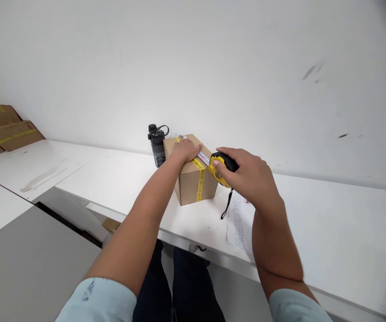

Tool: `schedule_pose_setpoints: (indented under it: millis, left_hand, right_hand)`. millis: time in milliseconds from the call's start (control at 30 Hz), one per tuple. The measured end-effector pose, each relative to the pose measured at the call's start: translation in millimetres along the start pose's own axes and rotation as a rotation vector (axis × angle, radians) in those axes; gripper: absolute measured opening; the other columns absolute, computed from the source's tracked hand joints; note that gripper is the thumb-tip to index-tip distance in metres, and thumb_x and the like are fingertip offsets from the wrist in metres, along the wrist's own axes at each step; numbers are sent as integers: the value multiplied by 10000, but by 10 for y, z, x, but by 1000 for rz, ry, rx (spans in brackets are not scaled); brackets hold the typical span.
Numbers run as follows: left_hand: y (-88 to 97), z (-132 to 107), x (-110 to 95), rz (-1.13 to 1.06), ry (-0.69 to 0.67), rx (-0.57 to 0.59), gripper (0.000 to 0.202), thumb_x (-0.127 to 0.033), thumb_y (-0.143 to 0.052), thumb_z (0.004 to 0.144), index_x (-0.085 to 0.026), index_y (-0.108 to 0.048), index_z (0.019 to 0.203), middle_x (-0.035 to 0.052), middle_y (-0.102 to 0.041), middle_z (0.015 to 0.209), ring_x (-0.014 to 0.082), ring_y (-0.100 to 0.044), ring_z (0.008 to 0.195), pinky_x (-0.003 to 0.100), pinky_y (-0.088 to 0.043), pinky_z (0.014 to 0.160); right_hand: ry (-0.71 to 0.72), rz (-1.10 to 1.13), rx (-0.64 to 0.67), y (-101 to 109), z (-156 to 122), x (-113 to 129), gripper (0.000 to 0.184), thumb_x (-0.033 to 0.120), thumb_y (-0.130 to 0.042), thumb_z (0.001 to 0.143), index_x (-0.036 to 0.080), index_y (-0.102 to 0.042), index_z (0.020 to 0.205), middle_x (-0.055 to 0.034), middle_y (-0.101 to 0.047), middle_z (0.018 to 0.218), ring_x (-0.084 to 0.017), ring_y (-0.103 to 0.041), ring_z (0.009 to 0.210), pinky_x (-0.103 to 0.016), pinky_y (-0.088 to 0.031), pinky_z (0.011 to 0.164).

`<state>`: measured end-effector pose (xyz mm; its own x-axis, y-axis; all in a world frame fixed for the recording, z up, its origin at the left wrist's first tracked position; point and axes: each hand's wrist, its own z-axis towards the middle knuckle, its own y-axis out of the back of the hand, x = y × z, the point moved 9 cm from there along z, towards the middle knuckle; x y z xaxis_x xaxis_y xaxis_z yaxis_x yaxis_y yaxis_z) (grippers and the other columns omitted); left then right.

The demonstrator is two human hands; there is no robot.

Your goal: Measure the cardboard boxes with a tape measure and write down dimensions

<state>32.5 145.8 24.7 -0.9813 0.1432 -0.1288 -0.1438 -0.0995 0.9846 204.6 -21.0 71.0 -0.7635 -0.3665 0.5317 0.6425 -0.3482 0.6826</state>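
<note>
A cardboard box (189, 190) closed with yellow tape stands on the white table. My left hand (186, 150) lies on its top with the thumb apart, over part of a pulled-out tape blade (203, 158). My right hand (251, 176) grips a yellow and black tape measure (230, 162) at the box's near right edge. From its case the white blade runs back across the box top, and a black wrist strap (227, 205) hangs below. The blade's far end is partly hidden by my left hand.
A dark water bottle (158, 150) stands against the box's left side. Handwritten paper (238, 223) lies under my right forearm. Several taped boxes (15, 135) are at the far left. A white wall (213, 67) rises behind the table (330, 223).
</note>
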Motion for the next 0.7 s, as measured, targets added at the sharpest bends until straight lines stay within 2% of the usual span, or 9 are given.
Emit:
schedule_pose_setpoints:
  millis: [133, 233, 300, 367, 500, 600, 700]
  left_hand:
    - [30, -25, 5, -33, 7, -9, 823, -625, -203, 1092, -27, -544, 1541, 246, -441, 1693, 388, -389, 1584, 523, -330, 1266]
    - [110, -84, 38, -126, 20, -73, 829, -651, -196, 1087, -51, -535, 1549, 234, -481, 1671, 380, -440, 1561, 516, -351, 1260]
    - [191, -140, 87, -221, 37, -155, 837, -646, -161, 1091, -65, -415, 1638, 205, -402, 1730, 346, -387, 1606, 482, -336, 1282]
    - [262, -193, 135, -293, 39, -227, 832, -633, -141, 1096, -88, -258, 1713, 159, -265, 1797, 288, -273, 1666, 428, -291, 1315]
    - [388, -272, 292, -362, 43, -317, 805, -630, -161, 1101, -146, -146, 1744, 105, -157, 1831, 202, -141, 1700, 341, -213, 1339]
    - [403, -411, 612, -435, 98, -347, 781, -619, -145, 1107, -152, -250, 1725, 99, -227, 1817, 206, -176, 1693, 309, -183, 1342]
    - [248, -765, 1037, -561, 134, -355, 793, -636, -79, 1099, -205, -514, 1602, 64, -464, 1717, 243, -361, 1627, 313, -278, 1312]
  right_hand:
    - [13, 37, -31, 5, 5, -12, 429, 474, -582, 913, 321, -773, 1265, -36, -785, 1282, -335, -743, 1112, -493, -587, 867]
    - [25, 144, -105, 43, 42, -45, 393, 473, -621, 888, 309, -795, 1200, -39, -797, 1250, -327, -743, 1134, -515, -595, 936]
    - [33, 260, -202, 120, 67, -95, 371, 477, -652, 878, 298, -799, 1167, -40, -796, 1251, -308, -738, 1167, -515, -587, 1012]
    - [20, 361, -289, 206, 74, -179, 365, 481, -686, 867, 288, -796, 1156, -48, -795, 1241, -292, -738, 1171, -507, -583, 1053]
    - [40, 424, -314, 348, 35, -292, 349, 463, -733, 858, 279, -794, 1147, -67, -793, 1217, -285, -745, 1154, -498, -604, 1042]
    - [136, 422, -345, 498, -21, -291, 317, 430, -724, 887, 276, -787, 1156, -70, -774, 1277, -278, -725, 1224, -505, -586, 1090]
    - [194, 491, -378, 554, -19, -289, 280, 391, -734, 889, 260, -794, 1128, -73, -778, 1272, -278, -723, 1238, -509, -578, 1111]
